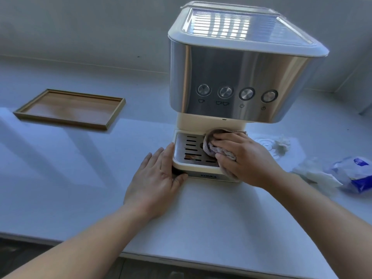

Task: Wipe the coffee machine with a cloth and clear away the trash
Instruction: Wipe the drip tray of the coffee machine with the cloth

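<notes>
Coffee machine (pixel 237 77) stands right of the frame's centre on the white tabletop (pixel 80 178), its steel front and four buttons facing the person. At its foot the drip tray (pixel 193 152) juts toward the lower edge of the frame. The right hand (pixel 247 158) lies over the tray's right half, fingers (pixel 223 140) bent over a bunched greyish cloth (pixel 213 148) and thumb seemingly tucked against it, though how firmly is hard to tell. The bare slotted grille lies to the left of those fingertips, so the wipe has to travel leftward. The left hand (pixel 155 182) rests flat and empty on the tabletop, fingers straight against the tray's left side, bracing it. Trash waits at the right of the frame, nearer the right hand: a blue-and-white wrapper (pixel 354 174) and crumpled tissue (pixel 314 176).
</notes>
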A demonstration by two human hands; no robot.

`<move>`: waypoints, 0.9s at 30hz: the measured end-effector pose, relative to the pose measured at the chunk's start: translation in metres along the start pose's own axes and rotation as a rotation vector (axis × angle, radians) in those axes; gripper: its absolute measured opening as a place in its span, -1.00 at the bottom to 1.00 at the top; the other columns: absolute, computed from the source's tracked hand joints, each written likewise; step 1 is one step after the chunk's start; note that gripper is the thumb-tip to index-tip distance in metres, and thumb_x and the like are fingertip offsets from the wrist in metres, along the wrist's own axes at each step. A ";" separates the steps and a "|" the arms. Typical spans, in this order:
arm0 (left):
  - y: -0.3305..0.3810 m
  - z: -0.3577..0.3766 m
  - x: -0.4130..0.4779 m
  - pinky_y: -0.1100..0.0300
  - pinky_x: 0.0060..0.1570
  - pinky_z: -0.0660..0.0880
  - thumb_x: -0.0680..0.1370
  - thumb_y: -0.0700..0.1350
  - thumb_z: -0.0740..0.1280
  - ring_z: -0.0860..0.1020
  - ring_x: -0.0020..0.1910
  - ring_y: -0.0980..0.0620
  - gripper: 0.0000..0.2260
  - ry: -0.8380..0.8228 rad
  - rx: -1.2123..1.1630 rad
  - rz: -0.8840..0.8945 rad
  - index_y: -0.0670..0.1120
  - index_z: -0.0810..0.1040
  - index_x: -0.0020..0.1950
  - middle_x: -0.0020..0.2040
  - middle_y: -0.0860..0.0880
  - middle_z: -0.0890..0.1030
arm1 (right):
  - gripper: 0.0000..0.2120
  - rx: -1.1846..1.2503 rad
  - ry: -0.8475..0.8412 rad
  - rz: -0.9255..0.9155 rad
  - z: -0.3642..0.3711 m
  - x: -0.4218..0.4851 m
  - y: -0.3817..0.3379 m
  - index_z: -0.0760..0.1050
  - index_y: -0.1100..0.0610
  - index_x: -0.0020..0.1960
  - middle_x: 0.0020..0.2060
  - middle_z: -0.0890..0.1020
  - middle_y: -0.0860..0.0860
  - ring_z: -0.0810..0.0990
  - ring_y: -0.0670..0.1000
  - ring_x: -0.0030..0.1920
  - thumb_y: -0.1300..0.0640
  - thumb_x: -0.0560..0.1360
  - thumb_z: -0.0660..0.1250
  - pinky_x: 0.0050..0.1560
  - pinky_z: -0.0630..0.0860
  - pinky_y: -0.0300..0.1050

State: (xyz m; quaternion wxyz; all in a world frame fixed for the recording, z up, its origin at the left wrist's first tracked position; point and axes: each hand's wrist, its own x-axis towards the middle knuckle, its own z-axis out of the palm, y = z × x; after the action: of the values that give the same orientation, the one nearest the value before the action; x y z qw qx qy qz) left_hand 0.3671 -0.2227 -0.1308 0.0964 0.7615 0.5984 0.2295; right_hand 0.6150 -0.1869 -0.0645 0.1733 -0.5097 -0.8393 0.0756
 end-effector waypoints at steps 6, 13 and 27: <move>0.001 0.000 0.001 0.17 0.53 -0.19 0.59 0.26 0.03 -0.04 0.56 0.16 -0.34 -0.011 -0.002 0.003 0.07 -0.20 0.58 0.59 0.12 0.08 | -0.72 0.057 0.147 -0.044 0.002 -0.008 0.005 0.67 0.11 0.12 0.16 0.66 -0.01 0.60 0.09 0.14 0.25 0.42 0.42 0.15 0.52 -0.05; 0.001 0.000 0.001 0.20 0.51 -0.22 0.58 0.26 -0.01 -0.05 0.56 0.17 -0.33 -0.026 0.010 -0.006 0.04 -0.18 0.59 0.60 0.10 0.08 | -0.86 0.147 0.051 -0.013 0.011 0.049 -0.039 0.60 0.04 -0.13 -0.20 0.66 -0.07 0.58 -0.04 -0.17 0.11 0.42 0.26 -0.14 0.53 -0.04; 0.001 -0.003 0.000 0.14 0.54 -0.13 0.59 0.24 0.04 0.00 0.56 0.15 -0.35 -0.019 0.001 -0.003 0.04 -0.13 0.59 0.59 0.10 0.13 | -0.76 0.217 -0.144 0.086 -0.010 0.050 -0.024 0.57 -0.10 -0.12 -0.52 0.61 -0.13 0.53 -0.11 -0.52 0.17 0.50 0.17 -0.34 0.53 -0.15</move>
State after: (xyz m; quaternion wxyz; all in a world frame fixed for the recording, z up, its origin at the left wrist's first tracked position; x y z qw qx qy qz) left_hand 0.3664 -0.2234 -0.1274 0.1021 0.7628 0.5986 0.2221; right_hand 0.5779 -0.1541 -0.0377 0.1635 -0.5166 -0.8139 0.2096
